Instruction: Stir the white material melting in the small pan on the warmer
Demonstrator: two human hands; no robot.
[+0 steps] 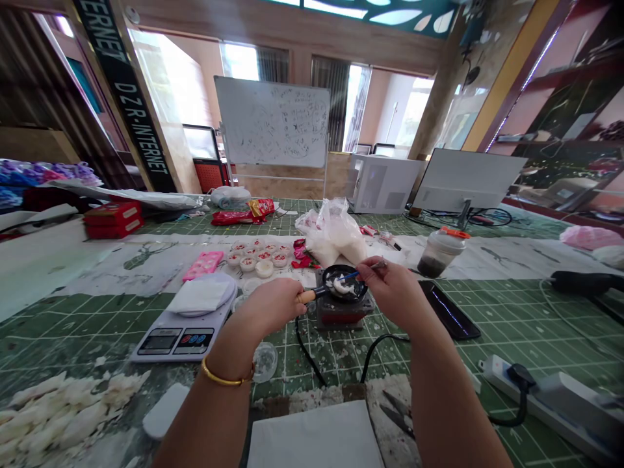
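Observation:
My left hand is closed around the wooden handle of a small black frying pan. The pan sits on a small dark red electric hot plate. White lumps of a wax-like material lie inside the pan. A thin blue stick is pinched in my right hand, its tip reaching down into the white material. Just behind the pan stands a plastic bag of white material. Left of the pan are several small clear cups with white contents, many topped with red bits.
A kitchen scale with white paper on it stands left, near a pink mould. To the right are a phone, a lidded jar and a power strip. Scissors and white paper lie in front. Black cables cross the mat.

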